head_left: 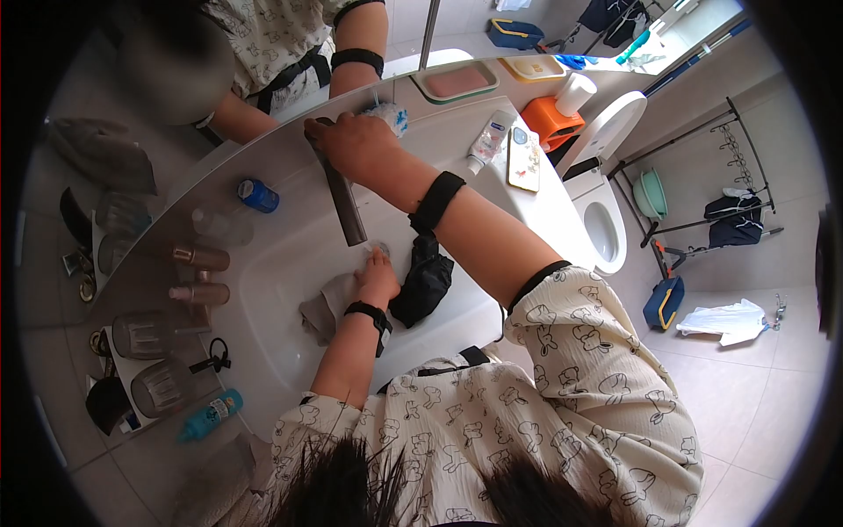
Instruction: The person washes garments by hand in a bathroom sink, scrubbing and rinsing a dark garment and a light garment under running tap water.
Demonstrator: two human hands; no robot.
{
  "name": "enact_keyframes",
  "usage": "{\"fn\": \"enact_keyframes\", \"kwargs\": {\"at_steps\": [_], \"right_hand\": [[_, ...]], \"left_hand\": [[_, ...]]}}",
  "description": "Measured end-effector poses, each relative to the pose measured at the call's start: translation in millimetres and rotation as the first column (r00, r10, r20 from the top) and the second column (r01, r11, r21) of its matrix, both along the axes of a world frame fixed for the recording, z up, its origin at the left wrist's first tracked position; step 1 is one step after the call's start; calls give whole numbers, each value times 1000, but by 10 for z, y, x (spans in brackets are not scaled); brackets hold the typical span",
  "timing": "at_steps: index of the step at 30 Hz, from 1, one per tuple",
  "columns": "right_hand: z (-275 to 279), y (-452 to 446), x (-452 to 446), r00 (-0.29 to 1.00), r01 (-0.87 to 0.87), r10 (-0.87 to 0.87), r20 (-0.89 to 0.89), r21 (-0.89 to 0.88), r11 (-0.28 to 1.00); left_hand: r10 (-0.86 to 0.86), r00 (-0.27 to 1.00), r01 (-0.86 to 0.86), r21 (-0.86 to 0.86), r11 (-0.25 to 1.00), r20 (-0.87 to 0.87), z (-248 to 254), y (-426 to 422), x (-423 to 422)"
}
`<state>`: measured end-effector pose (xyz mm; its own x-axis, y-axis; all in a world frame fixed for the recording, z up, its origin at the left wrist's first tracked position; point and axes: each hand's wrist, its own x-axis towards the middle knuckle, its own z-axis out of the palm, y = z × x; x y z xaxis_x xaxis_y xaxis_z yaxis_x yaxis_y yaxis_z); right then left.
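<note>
My right hand (358, 147) is closed over the handle end of a dark grey faucet (344, 204) at the back of the white sink (272, 290). My left hand (378, 279) is down in the basin, fingers stretched to the drain (380, 249) below the spout; the fingertips are partly unclear. Beside it on the right lies a crumpled black cloth (425, 283). A grey-beige cloth (327, 307) lies in the basin to its left, partly under my wrist.
A tube (492, 139), a phone (524, 161) and an orange dispenser (553, 123) stand on the right counter. A blue can (258, 195), pump bottles (204, 256), glasses (140, 335) and a teal bottle (212, 415) line the left. A toilet (602, 224) and a drying rack (698, 145) are beyond.
</note>
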<state>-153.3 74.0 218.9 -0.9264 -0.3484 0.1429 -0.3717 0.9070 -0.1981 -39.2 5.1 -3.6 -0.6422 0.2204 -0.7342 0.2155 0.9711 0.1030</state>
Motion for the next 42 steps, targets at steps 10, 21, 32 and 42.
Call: {"fn": "enact_keyframes", "kwargs": {"at_steps": [10, 21, 32, 42], "right_hand": [[30, -4, -5, 999, 4, -5, 46, 18, 1000], [-113, 2, -77, 997, -14, 18, -76, 54, 998], [-98, 10, -62, 993, -25, 32, -115, 61, 998], [-102, 2, -50, 998, -8, 12, -62, 65, 998]], "left_hand": [[-8, 999, 8, 5, 1000, -38, -108, -7, 4], [-13, 999, 13, 12, 1000, -39, -57, -14, 12], [16, 1000, -15, 35, 999, -25, -86, -14, 6], [21, 999, -19, 47, 999, -30, -154, -24, 8]]}}
